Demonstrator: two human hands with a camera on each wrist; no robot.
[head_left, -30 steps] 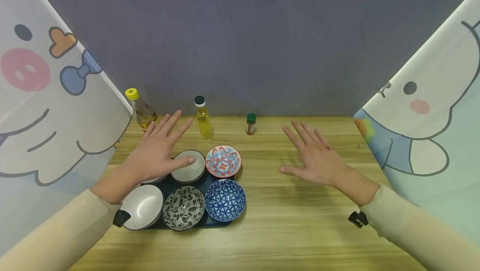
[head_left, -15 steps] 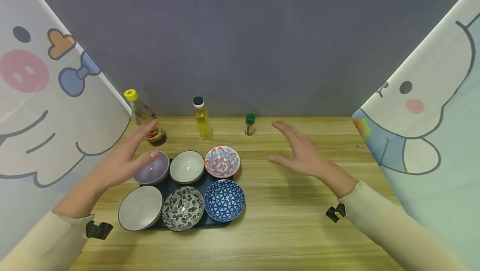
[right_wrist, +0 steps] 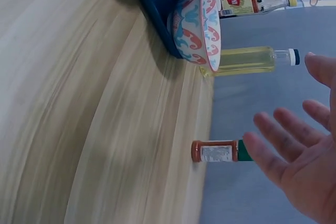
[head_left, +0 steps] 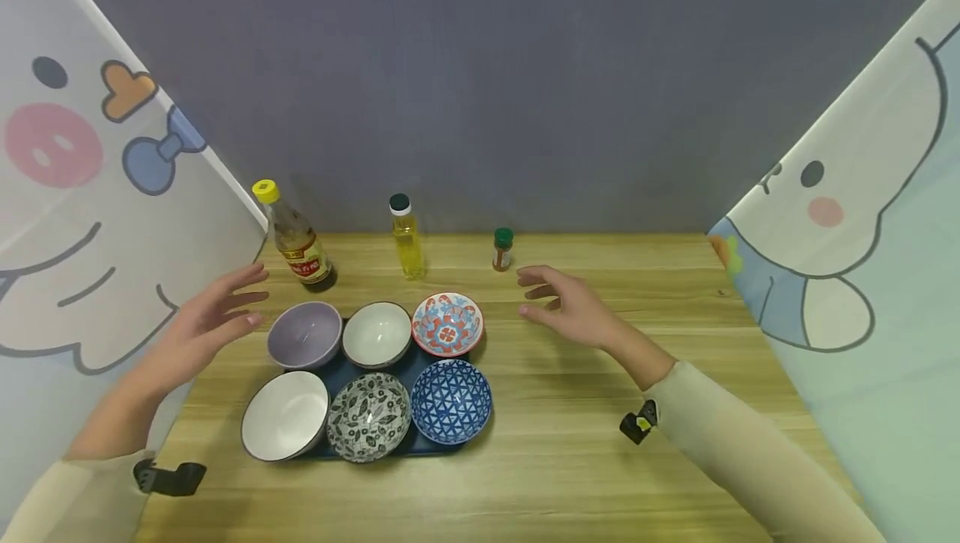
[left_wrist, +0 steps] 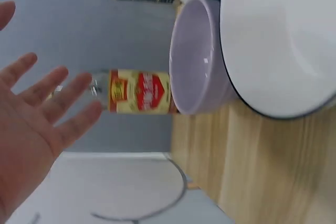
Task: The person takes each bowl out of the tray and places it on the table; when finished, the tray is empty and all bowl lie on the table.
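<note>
1. Near: a glazed white bowl [head_left: 285,416], a leaf-patterned bowl [head_left: 369,418] and a blue bowl [head_left: 451,402] are sitting on a dark tray [head_left: 334,374].
2. Middle: the left grip [head_left: 197,330], empty with loosely bent fingers, is hovering left of a smooth lilac bowl [head_left: 305,336].
3. The right grip [head_left: 572,307], likewise empty, is hovering nearest the jar.
4. Far: the cylindrical jar [head_left: 502,251] is standing upright, far-left of the right grip.

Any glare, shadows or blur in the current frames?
Head: faint, soft shadow on the table below the right hand. Left wrist: small glint inside the purple bowl. Right wrist: soft shadow beside the tray; print on the jar too blurry to read.
</note>
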